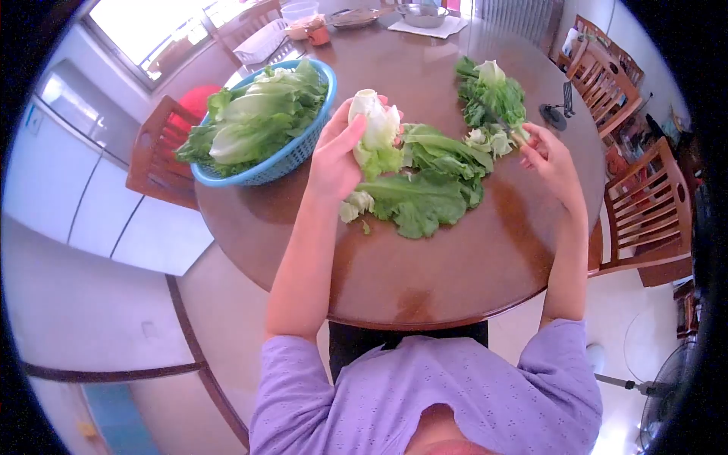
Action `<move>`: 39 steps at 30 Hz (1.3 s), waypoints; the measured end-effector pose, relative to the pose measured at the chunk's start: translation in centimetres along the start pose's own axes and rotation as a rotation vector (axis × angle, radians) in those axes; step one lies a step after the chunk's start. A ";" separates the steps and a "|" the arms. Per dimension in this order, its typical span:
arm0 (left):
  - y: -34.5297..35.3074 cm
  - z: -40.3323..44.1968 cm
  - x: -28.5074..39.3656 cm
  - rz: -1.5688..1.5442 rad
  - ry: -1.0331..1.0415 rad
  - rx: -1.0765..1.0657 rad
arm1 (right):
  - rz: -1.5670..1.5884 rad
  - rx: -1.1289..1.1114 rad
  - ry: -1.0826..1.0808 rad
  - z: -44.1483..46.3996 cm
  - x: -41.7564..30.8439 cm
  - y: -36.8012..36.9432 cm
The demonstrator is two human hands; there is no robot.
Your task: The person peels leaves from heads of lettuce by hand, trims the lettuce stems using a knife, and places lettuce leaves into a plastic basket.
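My left hand (pixel 340 155) is wrapped round a small pale lettuce heart (pixel 373 129), held upright above the table with its cut base up. At the right, my right hand (pixel 540 148) grips a knife by its light handle (pixel 519 139); the dark blade points up and left over the greens. Loose green lettuce leaves (pixel 421 199) lie on the table between my hands. Beyond the knife lies a leafy lettuce head (pixel 493 92), with small pale leaf pieces (pixel 491 142) near it. To the left, a blue basket (pixel 292 155) holds a heap of long lettuce leaves (pixel 262 121).
The round brown table (pixel 455 269) has a metal bowl (pixel 423 15) on a white cloth, a white basket (pixel 262 42) and an orange container (pixel 318 34) at its far side. A black stand (pixel 553 115) is at the right. Wooden chairs (pixel 654 208) surround it; a fan (pixel 671 390) stands lower right.
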State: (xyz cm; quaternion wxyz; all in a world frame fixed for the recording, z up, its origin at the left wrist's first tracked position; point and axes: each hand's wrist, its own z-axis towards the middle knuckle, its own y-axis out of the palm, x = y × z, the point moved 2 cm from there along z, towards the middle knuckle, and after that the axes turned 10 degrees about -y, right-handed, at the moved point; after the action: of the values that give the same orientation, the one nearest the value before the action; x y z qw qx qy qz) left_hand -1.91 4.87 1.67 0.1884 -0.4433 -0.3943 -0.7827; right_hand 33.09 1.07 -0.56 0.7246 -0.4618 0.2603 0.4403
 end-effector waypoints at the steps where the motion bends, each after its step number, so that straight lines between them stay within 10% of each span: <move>1: 0.1 0.0 0.0 -0.006 -0.002 -0.004 | 0.024 -0.006 -0.027 0.2 -0.7 -0.1; 13: 1.5 -0.3 0.1 0.106 -0.014 0.133 | 0.228 0.048 -0.335 1.5 -15.6 5.6; 17: 2.0 -0.2 0.1 0.448 0.111 0.235 | 0.371 -0.125 -0.210 0.4 -14.6 9.6; 32: 2.8 0.2 -1.5 0.157 -0.028 0.249 | 0.218 0.033 -0.408 0.4 -10.0 13.3; 39: 2.4 0.1 -0.2 0.017 -0.068 0.103 | 0.657 -0.141 0.128 0.6 -10.2 11.4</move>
State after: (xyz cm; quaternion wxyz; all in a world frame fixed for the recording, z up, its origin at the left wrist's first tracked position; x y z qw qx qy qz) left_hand -0.21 3.46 2.60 0.2040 -0.4628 -0.4367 -0.7440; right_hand 18.18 -0.32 2.66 0.4927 -0.4287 0.4091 0.6373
